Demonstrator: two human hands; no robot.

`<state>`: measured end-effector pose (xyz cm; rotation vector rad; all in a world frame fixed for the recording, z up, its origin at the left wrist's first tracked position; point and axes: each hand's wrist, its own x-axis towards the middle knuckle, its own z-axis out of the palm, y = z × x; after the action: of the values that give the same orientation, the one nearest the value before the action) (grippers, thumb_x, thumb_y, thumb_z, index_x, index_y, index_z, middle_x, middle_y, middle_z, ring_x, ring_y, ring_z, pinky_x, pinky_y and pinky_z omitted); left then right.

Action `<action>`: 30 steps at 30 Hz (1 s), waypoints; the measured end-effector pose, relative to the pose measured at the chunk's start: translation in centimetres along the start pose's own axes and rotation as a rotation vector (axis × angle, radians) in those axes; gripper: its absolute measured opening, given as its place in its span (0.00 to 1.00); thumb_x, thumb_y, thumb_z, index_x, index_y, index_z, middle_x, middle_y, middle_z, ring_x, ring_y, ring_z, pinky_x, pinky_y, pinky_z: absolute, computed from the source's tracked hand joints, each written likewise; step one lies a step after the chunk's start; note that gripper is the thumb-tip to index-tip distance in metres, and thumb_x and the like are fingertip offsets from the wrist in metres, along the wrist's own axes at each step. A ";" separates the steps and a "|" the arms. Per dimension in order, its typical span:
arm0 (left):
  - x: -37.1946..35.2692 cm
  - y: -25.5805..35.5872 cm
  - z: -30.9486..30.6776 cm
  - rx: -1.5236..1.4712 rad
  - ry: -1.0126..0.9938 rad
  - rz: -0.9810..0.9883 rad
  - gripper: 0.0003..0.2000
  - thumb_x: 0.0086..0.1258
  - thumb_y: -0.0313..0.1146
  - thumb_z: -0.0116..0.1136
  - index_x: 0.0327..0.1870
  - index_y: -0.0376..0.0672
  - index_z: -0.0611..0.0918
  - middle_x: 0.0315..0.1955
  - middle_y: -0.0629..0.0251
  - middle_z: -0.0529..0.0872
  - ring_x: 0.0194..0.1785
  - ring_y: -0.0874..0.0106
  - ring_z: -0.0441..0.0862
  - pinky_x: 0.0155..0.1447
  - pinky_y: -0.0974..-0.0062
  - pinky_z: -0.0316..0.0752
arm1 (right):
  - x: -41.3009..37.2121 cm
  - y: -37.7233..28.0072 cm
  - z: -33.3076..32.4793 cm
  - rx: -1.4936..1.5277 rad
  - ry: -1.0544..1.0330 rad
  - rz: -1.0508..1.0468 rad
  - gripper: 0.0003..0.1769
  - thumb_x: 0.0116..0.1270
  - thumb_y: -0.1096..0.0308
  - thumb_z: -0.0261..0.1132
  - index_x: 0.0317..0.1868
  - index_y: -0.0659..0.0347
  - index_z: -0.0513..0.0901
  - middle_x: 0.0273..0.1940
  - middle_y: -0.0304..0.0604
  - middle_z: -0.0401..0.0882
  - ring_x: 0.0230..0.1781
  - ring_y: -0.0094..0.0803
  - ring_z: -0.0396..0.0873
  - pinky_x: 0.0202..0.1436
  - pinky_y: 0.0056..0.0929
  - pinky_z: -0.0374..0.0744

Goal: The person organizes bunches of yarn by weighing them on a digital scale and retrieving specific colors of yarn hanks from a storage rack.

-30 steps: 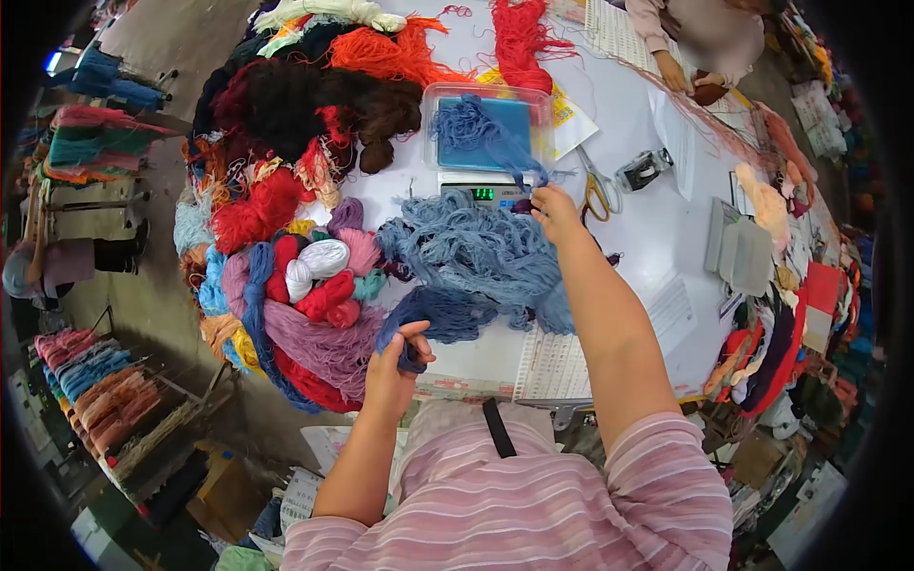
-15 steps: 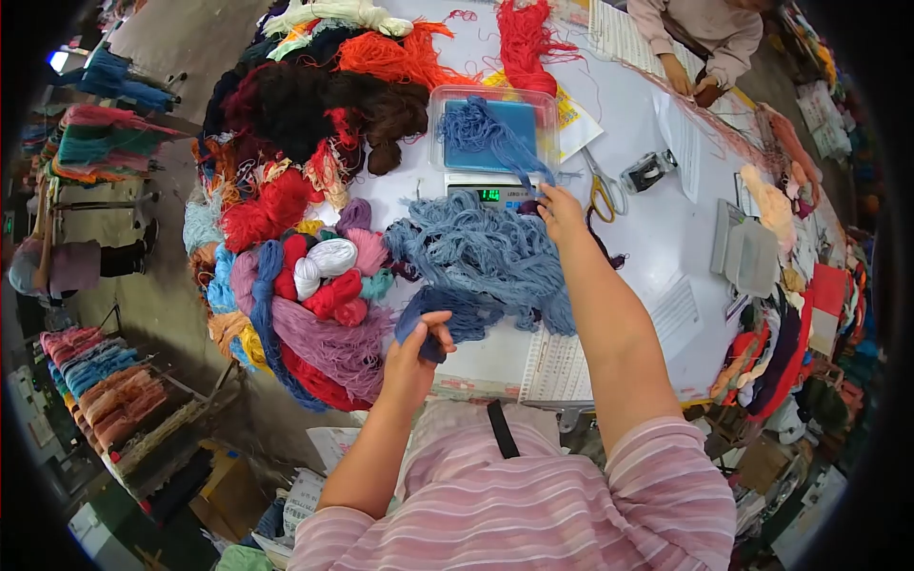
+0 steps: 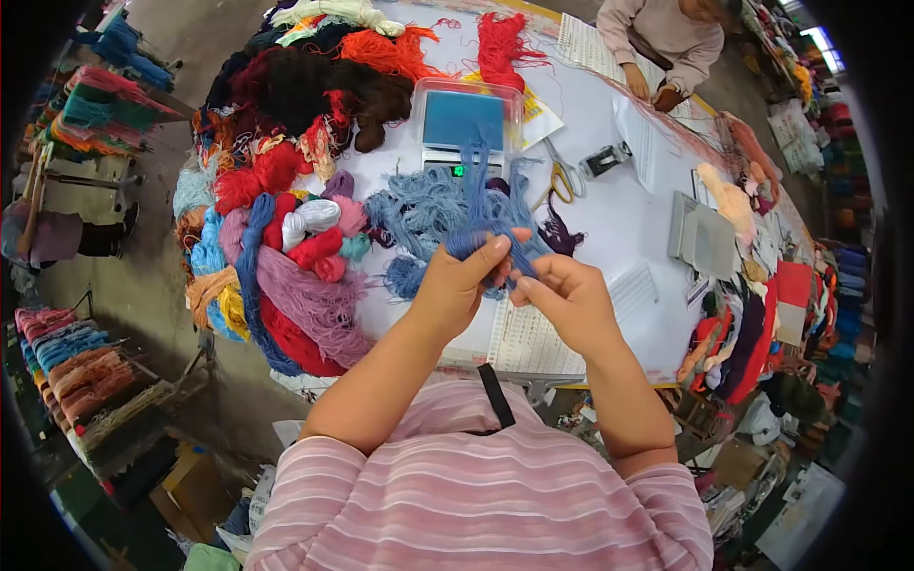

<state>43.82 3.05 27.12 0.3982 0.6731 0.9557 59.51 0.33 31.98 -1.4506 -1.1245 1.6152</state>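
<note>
Close together over the table's front part are both my hands. My left hand (image 3: 466, 276) is closed round a bundle of blue yarn (image 3: 481, 233), the strands looped over its fingers. My right hand (image 3: 564, 297) pinches strands of the same yarn just to the right. Some strands hang from the bundle toward the scale. A loose heap of lighter grey-blue yarn (image 3: 409, 205) lies behind my hands. Past it stands a digital scale (image 3: 455, 162) with a lit green display, and on it a clear plastic tray (image 3: 515, 114) with a blue bottom.
Skeins in many colours, among them dark brown (image 3: 305, 100) and mauve (image 3: 309, 290), pile up on the left. Scissors (image 3: 564, 176), a printed sheet (image 3: 524, 338) and a clear box (image 3: 705, 243) lie on the table. Another person (image 3: 666, 43) works at the far right corner.
Blue yarn that lay in the tray on the scale is out of it. My right hand has come back from the scale to my left hand, which has moved up and right.
</note>
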 end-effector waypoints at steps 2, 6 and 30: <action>-1.3 0.6 1.0 0.036 -0.052 0.029 0.18 0.66 0.33 0.59 0.53 0.32 0.77 0.25 0.72 0.78 0.30 0.81 0.72 0.38 0.82 0.67 | -1.8 -1.1 0.0 -0.007 -0.026 -0.004 0.04 0.65 0.76 0.59 0.38 0.70 0.78 0.33 0.44 0.83 0.34 0.25 0.81 0.40 0.22 0.77; -4.1 1.6 3.2 0.135 -0.165 0.061 0.25 0.64 0.27 0.60 0.62 0.31 0.69 0.28 0.72 0.77 0.36 0.81 0.75 0.46 0.81 0.69 | -4.7 -1.9 0.6 0.112 -0.023 -0.031 0.05 0.66 0.76 0.58 0.36 0.70 0.78 0.33 0.46 0.83 0.34 0.26 0.81 0.40 0.22 0.78; -9.7 1.2 1.4 0.090 -0.559 -0.278 0.19 0.72 0.39 0.47 0.58 0.36 0.73 0.12 0.80 0.60 0.12 0.86 0.53 0.16 0.84 0.43 | -9.2 -1.8 -4.3 0.659 -0.076 -0.058 0.10 0.69 0.65 0.57 0.39 0.66 0.76 0.18 0.30 0.64 0.14 0.15 0.58 0.18 0.18 0.58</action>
<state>40.14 -4.58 32.22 0.6048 0.2494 0.5132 65.04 -6.66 37.27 -0.9195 -0.5702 1.7810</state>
